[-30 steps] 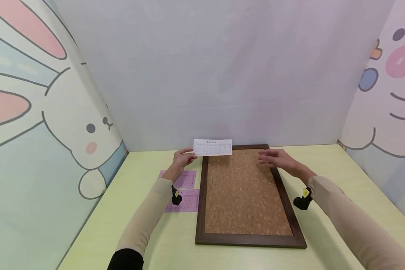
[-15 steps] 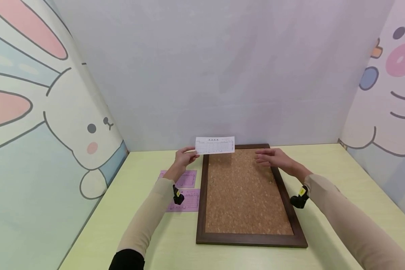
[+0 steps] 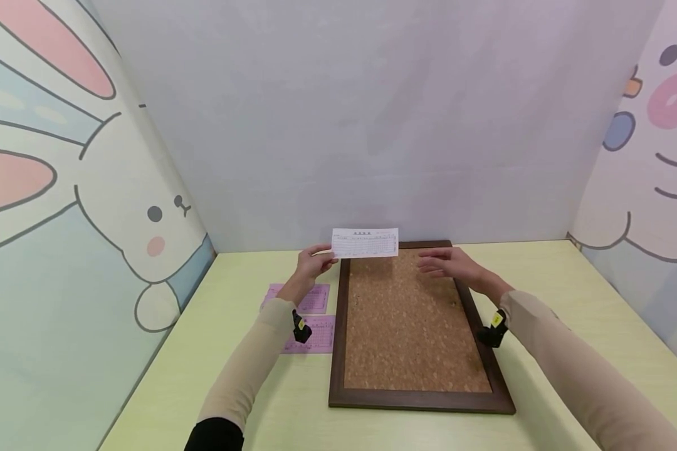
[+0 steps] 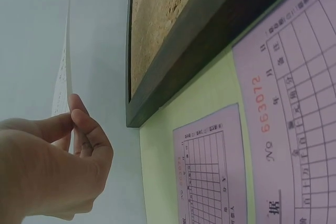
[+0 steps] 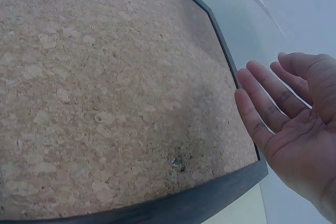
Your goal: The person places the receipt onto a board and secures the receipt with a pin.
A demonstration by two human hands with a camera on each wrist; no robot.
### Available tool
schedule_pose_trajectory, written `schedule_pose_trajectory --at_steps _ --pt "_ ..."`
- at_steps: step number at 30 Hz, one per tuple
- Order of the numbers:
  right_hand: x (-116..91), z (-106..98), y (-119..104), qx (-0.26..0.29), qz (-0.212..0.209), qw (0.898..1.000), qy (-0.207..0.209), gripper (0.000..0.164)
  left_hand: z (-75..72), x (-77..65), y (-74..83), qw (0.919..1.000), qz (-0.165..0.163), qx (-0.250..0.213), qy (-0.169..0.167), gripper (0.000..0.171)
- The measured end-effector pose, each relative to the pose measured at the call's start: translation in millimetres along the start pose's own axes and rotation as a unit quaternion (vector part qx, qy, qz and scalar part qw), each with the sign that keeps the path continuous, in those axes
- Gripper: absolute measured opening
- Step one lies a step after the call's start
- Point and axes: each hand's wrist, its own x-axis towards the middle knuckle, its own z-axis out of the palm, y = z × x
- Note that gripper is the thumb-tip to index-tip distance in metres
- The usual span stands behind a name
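Observation:
A white printed paper slip [image 3: 365, 243] is held up above the far end of a cork board [image 3: 414, 326] with a dark wooden frame. My left hand [image 3: 313, 263] pinches the slip's left end between thumb and fingers; the left wrist view shows the slip [image 4: 62, 77] nearly edge-on. Over the board's far right part hovers my right hand [image 3: 454, 266], apart from the slip. Its fingers are loosely extended and hold nothing, as the right wrist view shows the bare palm [image 5: 299, 135].
Two pink printed forms lie on the pale yellow table [image 3: 248, 376] left of the board: a nearer form [image 3: 318, 335] and a farther form [image 3: 316, 299], both partly behind the left arm in the head view. A grey wall [image 3: 372, 125] rises behind the table.
My left hand has moved slightly right with the slip, now farther over the board. My right hand has shifted left toward it, narrowing the gap. The board and pink forms stay put.

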Motion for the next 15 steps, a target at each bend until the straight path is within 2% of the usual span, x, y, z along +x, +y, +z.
schedule_pose_trajectory --at_steps 10,15 --pt "9.9 8.4 -1.4 -0.015 -0.003 1.0 0.008 0.053 5.0 -1.1 -3.1 0.9999 0.005 -0.001 -0.016 0.033" --pt "12.6 14.2 -4.2 -0.005 -0.002 1.0 0.017 0.054 9.2 -2.9 -3.6 0.9997 0.001 -0.006 -0.022 0.034"
